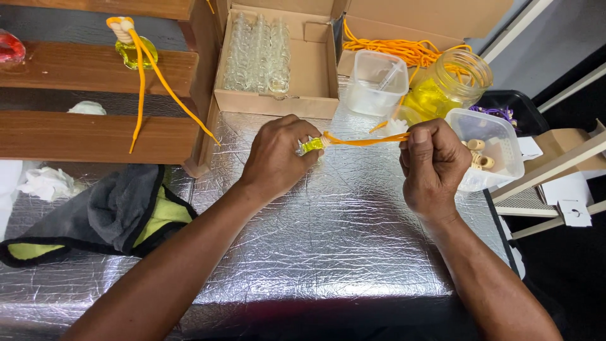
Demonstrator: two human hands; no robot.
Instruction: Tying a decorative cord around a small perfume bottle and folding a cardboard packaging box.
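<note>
Head view: at frame centre the left hand [276,156] closes around a small yellow bottle [312,146], while the right hand [432,163] pinches the orange cord [363,141] stretched taut between them above the foil-covered desk [328,233]; a cardboard box of clear bottles [315,69] sits at upper centre

Bare foil desk [328,252] lies open below both hands — behind them the cardboard box [278,95], tubs [375,82] and jar [451,85] crowd close; grey cloth [113,211] blocks left.
</note>
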